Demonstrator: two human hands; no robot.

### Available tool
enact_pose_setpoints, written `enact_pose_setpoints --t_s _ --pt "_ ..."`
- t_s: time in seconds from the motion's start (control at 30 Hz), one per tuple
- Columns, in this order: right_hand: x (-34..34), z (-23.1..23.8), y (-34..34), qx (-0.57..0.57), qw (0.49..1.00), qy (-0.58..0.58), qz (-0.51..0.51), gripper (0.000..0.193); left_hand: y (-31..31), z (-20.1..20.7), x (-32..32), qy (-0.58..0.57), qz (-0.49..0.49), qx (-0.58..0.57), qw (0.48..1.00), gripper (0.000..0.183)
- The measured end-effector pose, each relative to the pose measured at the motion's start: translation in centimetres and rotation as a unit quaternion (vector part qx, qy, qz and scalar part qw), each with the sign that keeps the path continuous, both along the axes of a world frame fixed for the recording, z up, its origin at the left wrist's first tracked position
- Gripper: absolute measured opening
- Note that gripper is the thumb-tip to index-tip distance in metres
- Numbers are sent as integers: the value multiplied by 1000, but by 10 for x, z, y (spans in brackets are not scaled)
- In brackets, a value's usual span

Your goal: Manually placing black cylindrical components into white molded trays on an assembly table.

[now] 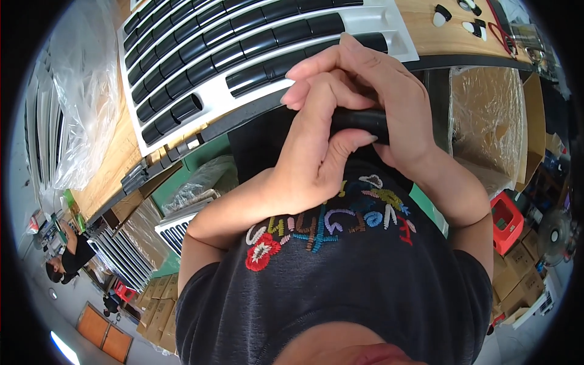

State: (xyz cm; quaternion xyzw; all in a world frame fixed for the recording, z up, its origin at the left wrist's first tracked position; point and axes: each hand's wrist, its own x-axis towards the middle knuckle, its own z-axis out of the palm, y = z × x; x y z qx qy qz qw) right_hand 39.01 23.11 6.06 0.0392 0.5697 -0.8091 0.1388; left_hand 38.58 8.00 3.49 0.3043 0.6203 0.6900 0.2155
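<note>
Close in front of my chest, both hands are closed around a short black cylinder (359, 120). My left hand (313, 131) grips its left part, with the thumb along its near side. My right hand (398, 91) wraps over its right end, and its fingers reach across to the left fingers. The cylinder's two ends are hidden by the hands. Just beyond them is a white tray (214, 108) with glossy black cylinders (258, 45) lying end to end in several rows. The nearest row passes partly behind my right hand.
The tray lies on a wooden table (100, 176) with a dark front edge. Clear plastic sheeting (85, 91) hangs at the left. Small black-and-white pieces (442, 15) lie at the far right. A plastic-lined carton (532, 131) and a red stool (506, 222) stand at right; another person (70, 258) is far left.
</note>
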Motion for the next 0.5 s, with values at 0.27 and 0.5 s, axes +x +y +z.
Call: enact_pose_setpoints --t_s 0.27,0.5 --pt "2 -29 2 161 963 97 -195 37 8 -19 4 -191 106 26 975 17" --pt "15 -26 60 336 900 59 -272 21 -65 -17 -43 236 247 -242 908 30"
